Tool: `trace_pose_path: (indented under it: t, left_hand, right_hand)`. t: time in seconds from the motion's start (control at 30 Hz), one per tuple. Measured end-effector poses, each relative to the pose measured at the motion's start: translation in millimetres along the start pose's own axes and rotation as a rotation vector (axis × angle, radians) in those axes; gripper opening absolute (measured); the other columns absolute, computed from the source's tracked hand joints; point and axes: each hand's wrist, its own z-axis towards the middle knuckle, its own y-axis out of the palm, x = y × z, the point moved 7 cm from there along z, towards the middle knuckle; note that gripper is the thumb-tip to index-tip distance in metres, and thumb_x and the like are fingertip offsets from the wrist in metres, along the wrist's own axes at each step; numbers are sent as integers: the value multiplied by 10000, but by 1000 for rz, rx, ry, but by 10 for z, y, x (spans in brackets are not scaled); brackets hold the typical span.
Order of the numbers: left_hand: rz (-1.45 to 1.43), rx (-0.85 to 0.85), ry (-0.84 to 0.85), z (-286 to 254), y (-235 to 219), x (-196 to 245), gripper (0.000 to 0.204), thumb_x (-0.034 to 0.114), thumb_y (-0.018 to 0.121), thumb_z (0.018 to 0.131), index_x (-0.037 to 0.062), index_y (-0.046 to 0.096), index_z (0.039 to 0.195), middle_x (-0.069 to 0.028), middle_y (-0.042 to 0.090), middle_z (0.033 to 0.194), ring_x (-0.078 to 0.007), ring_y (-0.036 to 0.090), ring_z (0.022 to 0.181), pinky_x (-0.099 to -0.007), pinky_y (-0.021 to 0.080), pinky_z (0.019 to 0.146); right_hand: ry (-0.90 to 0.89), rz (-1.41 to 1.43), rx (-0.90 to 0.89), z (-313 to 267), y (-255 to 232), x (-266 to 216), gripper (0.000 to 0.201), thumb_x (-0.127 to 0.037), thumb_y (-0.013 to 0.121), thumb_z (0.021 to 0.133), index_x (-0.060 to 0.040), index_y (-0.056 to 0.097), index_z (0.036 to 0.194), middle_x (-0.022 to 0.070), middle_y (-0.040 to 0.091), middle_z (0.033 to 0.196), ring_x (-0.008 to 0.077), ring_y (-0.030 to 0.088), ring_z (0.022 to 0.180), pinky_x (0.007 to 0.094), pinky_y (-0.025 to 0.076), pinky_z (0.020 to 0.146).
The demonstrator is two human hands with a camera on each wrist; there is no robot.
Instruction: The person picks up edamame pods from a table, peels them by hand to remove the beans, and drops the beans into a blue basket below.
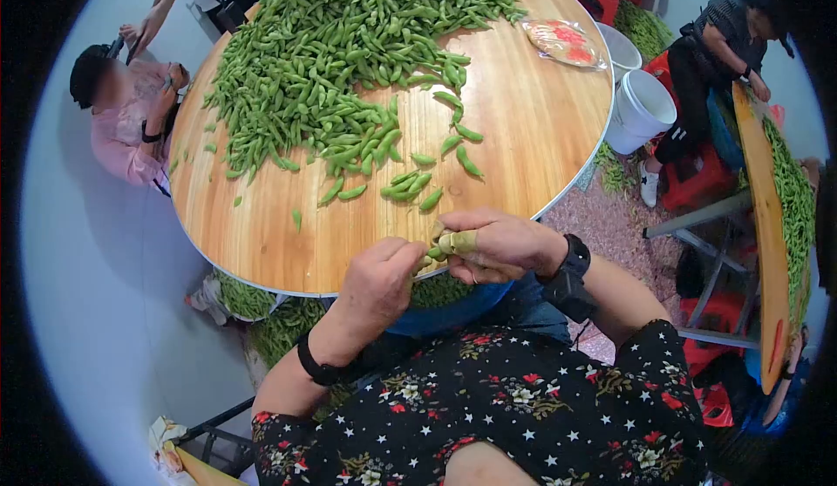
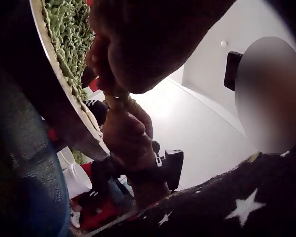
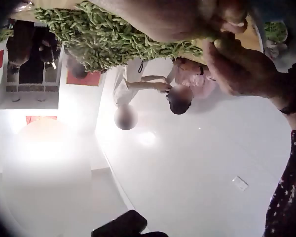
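Observation:
At the near edge of the round wooden table [image 1: 532, 129], my two hands meet over a green soybean pod [image 1: 435, 253]. The left hand [image 1: 377, 278] pinches it from one side between thumb and fingers. From the other side the right hand [image 1: 499, 244] grips it, with a yellowish covering on its thumb. Both hands fill the upper part of the right wrist view, where fingers mostly hide the pod. A few loose pods [image 1: 406, 185] lie just beyond the fingers, in front of a large heap of pods [image 1: 331, 59].
A blue basket [image 1: 453, 313] with green pods sits below the table edge, under my hands. A clear packet [image 1: 565, 43] lies at the table's right, near white buckets [image 1: 643, 111] on the floor. People sit at left and right; another table [image 1: 767, 251] holds more pods.

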Motion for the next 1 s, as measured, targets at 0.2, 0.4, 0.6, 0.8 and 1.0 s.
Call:
trace_pose_path:
  t: [0.2,0.4,0.6,0.8,1.0]
  left_hand:
    - [169,98,43,24,36,-63,201,-39,594,739,23,596,930,-124,559,740,-302,582,692,-404,472,597]
    - [-98,224,-196,51,72,-278,145,15,595,814,-1,615,957,-175,611,796,-345,609,722,-390,481,614]
    - [-213,159,-272,51,75,-332,141,65,591,854,-7,624,970,-196,621,801,-361,622,742,-387,484,632]
    - [-174,180,-210,49,31,-257,162,152,558,920,6,625,907,-99,594,690,-183,582,599,-306,441,555]
    - [-11,153,-20,24,-47,-42,115,31,613,817,-6,609,925,-163,590,747,-337,591,668,-392,463,580]
  right_hand:
    - [-225,-24,235,27,33,-43,181,-246,447,991,-74,500,1014,26,597,721,82,539,469,203,357,360]
    - [-300,192,342,46,1,0,185,-215,433,992,-52,476,1068,24,584,711,86,519,450,206,375,384]
    - [-350,-148,435,-104,73,-218,181,-204,414,991,-48,465,1067,48,560,687,102,517,459,258,414,430]
    - [-450,-414,530,-113,55,-251,171,-180,448,955,-15,450,1002,205,564,718,375,597,655,442,447,584]
    - [-546,-615,446,-155,116,-300,177,-195,448,953,-28,465,1007,198,569,725,366,600,640,443,450,552]
